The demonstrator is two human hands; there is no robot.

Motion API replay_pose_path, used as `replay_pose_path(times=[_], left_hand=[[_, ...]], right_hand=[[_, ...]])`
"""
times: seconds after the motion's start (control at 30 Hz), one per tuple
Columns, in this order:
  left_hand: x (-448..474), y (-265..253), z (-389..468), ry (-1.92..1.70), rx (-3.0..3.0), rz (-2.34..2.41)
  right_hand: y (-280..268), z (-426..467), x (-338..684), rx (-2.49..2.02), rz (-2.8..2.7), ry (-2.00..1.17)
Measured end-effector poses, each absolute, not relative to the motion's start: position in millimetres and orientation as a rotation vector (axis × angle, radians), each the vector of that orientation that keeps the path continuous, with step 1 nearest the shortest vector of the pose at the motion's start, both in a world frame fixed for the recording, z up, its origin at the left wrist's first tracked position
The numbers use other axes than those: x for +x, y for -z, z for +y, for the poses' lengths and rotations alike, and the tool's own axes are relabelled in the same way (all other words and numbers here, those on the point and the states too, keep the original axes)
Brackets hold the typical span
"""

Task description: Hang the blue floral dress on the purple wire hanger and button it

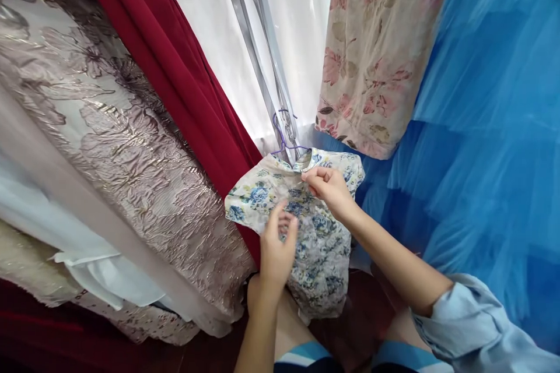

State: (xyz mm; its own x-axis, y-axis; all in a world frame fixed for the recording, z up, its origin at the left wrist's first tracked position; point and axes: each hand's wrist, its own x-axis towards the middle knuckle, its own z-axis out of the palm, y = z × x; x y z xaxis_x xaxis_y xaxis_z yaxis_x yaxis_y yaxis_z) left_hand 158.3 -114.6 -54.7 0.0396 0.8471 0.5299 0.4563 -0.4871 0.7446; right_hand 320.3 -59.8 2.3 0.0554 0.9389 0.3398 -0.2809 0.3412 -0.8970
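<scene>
A short-sleeved white blouse (321,256) with blue flowers hangs in front of me on a purple hanger (283,139). At its neckline my right hand (326,183) is closed, thumb and forefinger pinched at the front edge of the collar. Whether something small is also in that pinch cannot be made out. Lower and to the left, my left hand (280,239) is held before the blouse's chest with thumb and fingers apart and nothing between them. Its fingertips are slightly blurred.
Grey metal bars (258,29) rise behind the hanger, against white fabric (196,0). Dark red cloth (175,64) and a pinkish brocade garment (131,157) hang at left. A pink-flowered garment (371,70) and blue tulle (490,99) hang at right. My legs are below.
</scene>
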Motion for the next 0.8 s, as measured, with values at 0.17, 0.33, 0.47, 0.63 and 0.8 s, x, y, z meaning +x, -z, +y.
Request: replay_pose_path(times=[0.17, 0.33, 0.47, 0.63, 0.8], left_hand=[[168.3, -28.7, -72.8, -1.434, 2.337, 1.106], [185.5, -43.6, -53.8, -1.586, 2.551, 1.115], [177.9, -51.8, -44.9, -1.919, 2.257, 1.193], [101.7, -46.6, -6.0, -2.222, 1.714, 1.220], [48.7, 3.3, 14.4, -1.964, 0.775, 1.242]], right_hand=[[-6.4, -65.7, 328.1, -0.745, -1.245, -1.000], [-5.7, -52.8, 327.9, -0.735, -1.237, -0.975], [17.1, -41.3, 321.7, -0.817, -1.259, -0.932], [61.7, -55.7, 326.5, -0.977, -1.367, -0.949], [89.5, -76.9, 326.7, -0.971, -1.490, -1.048]])
